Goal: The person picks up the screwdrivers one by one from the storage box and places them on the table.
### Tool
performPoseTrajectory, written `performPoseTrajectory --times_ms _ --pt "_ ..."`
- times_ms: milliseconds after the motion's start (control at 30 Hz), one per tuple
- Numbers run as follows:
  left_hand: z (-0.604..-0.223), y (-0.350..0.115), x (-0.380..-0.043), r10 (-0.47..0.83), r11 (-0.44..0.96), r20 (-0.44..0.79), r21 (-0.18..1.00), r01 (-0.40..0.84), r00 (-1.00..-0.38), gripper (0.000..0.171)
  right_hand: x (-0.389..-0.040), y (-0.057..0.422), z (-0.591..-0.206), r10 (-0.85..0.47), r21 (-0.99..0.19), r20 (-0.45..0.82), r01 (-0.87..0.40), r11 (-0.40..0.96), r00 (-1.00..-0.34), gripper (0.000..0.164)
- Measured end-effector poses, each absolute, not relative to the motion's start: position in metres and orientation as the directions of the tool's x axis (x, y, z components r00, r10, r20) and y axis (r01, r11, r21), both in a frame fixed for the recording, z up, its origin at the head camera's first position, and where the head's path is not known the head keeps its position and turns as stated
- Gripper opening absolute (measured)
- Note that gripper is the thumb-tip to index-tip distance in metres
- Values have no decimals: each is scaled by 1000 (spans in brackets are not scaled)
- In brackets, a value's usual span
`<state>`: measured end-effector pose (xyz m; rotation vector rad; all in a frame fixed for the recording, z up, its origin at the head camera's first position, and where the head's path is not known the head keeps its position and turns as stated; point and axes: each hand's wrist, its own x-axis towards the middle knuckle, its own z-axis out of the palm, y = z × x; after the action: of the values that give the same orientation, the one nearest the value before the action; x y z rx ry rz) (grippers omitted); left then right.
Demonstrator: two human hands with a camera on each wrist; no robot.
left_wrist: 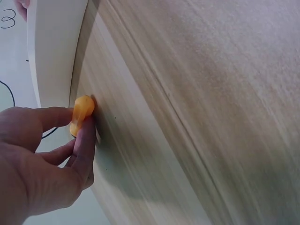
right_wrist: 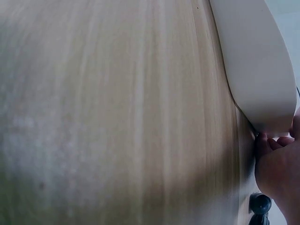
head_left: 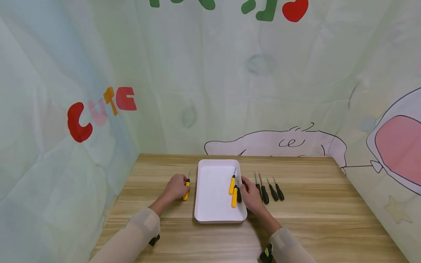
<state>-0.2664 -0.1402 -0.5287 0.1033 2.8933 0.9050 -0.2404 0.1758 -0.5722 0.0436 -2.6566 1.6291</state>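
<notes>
My left hand (head_left: 175,187) pinches the handle of a yellow and black screwdriver (head_left: 186,194) on the left of the tray, its thin shaft directed away from me. In the left wrist view, thumb and fingers close round the handle's yellow end (left_wrist: 84,107). My right hand (head_left: 251,196) grips the right wall of a white rectangular tray (head_left: 212,193), thumb at the rim and other fingers along the outside. Inside the tray, near that wall, lie two yellow-handled screwdrivers (head_left: 234,197) and a black-handled one (head_left: 239,195), partly hidden.
Several black screwdrivers (head_left: 265,196) lie in a row just right of my right hand, shafts away from me. The wooden table (head_left: 309,219) ends at the back against a printed cloth (head_left: 227,91), which also hangs along both sides.
</notes>
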Motion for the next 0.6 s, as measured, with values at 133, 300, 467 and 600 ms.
performPoseTrajectory --times_ms 133,300,467,600 --pt "-530 -140 -267 96 829 -83 558 33 -992 35 -240 176 -572 -16 -893 40 -43 449 -999 49" --pt "-529 -139 -265 93 827 -81 561 32 -992 32 -240 176 -572 -20 -893 47 -51 447 -999 49" --pt "-527 -140 -263 104 815 -81 578 38 -991 26 -240 176 -572 -16 -890 51 -53 453 -999 49" --pt "-527 -139 -264 111 808 -75 587 46 -991 18 -239 176 -571 -15 -889 49 -50 455 -999 49"
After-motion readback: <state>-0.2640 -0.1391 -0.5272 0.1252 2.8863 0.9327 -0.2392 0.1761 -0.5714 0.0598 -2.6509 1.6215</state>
